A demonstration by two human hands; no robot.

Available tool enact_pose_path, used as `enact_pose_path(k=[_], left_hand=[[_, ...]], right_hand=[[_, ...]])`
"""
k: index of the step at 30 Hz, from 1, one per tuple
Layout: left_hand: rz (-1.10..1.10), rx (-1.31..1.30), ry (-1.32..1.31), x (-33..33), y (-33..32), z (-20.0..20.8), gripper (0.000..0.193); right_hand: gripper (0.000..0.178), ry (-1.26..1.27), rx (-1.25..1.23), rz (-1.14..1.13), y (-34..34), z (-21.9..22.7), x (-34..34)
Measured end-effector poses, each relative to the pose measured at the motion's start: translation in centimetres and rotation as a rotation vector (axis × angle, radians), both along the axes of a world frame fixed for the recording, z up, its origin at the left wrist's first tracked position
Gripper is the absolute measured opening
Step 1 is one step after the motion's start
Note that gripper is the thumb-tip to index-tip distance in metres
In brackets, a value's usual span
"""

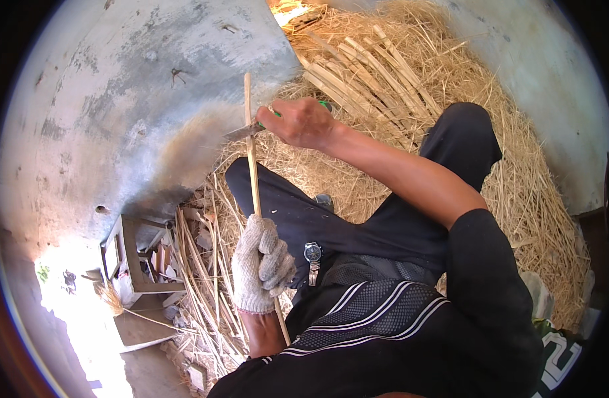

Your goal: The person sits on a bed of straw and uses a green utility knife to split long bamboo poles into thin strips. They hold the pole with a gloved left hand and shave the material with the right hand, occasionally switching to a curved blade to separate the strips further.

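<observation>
A long, narrow wooden strip (254, 179), which looks like split bamboo, stands slanted in front of me. My left hand (261, 262), in a knitted whitish glove, is closed round its lower part, and the strip's end runs down past my wrist. Higher up, my right hand (299, 123) is bare and closed on the green handle of a knife. The knife's blade (240, 133) lies across the strip, touching it a little below its upper end. My fingers partly hide the handle.
Split strips (377, 79) lie stacked on a heap of pale shavings (537, 205) ahead and right. A worn wall (119, 99) rises on the left. Below it are a wooden frame (162, 288) and loose thin sticks (208, 285). A wristwatch (312, 253) lies at my lap.
</observation>
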State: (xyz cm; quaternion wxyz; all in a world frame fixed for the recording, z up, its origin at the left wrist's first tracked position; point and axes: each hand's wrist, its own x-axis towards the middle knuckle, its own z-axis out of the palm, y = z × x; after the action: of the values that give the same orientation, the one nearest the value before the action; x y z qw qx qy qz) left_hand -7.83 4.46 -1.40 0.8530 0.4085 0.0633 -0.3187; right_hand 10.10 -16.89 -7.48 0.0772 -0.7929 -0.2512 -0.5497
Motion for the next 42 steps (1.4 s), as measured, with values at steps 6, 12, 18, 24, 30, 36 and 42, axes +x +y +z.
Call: enact_pose_path(k=[6, 12, 18, 24, 30, 36, 42], left_hand=[[-0.032, -0.124, 0.068, 0.5, -0.3, -0.9, 0.041], [-0.077, -0.216, 0.168, -3.0, 3.3, -1.7, 0.042], [-0.041, 0.070, -0.170, 1.3, -0.3, -1.4, 0.040], [0.037, 0.204, -0.215, 1.4, -1.8, -0.6, 0.048], [0.081, -0.009, -0.059, 1.5, -1.1, -0.6, 0.038], [-0.017, -0.116, -0.140, 1.8, -0.3, -0.3, 0.036], [-0.019, -0.072, -0.018, 1.0, -1.0, 0.2, 0.034]], right_hand=[[0.005, 0.061, -0.057, -0.163, -3.2, -0.1, 3.9], [0.032, 0.749, 0.747, -0.796, -21.6, 0.4, 7.9], [0.049, 0.643, 0.298, -0.611, -24.3, 3.4, 9.1], [0.033, 0.985, 0.265, 0.055, -7.8, 9.0, -1.1], [0.024, 0.616, 0.205, 0.263, -3.0, 5.4, -4.3], [0.022, 0.510, 0.168, 0.256, -2.2, 5.6, -5.0], [0.019, 0.371, 0.067, 0.170, -2.4, 4.5, -3.9]])
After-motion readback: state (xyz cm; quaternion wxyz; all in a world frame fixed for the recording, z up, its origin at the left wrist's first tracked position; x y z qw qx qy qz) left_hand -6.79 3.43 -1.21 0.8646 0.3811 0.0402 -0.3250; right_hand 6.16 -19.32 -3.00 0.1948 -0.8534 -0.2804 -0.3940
